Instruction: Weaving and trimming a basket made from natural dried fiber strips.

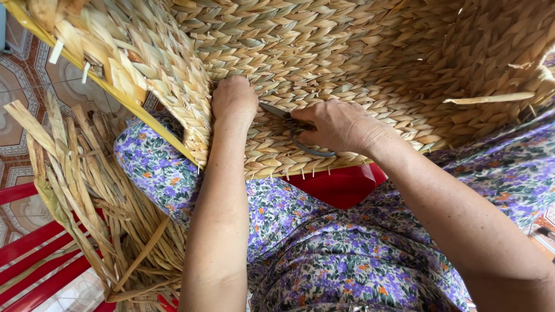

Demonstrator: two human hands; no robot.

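the right hand (341,124) is closed around small scissors (295,130), blades pointing at the left hand (233,101), which presses fisted on the woven basket (358,52) resting over the lap. a slip could nick those knuckles or cut a braid. blade tips are hidden; the left grip is unclear.

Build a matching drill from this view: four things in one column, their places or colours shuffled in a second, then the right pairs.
1. scissors
2. left hand
3. loose dried strands
4. seat

a. red, between the knees
b. heaped over the left knee's outer side
c. in the right hand
d. pressed on the woven basket

Pairs: 1-c, 2-d, 3-b, 4-a
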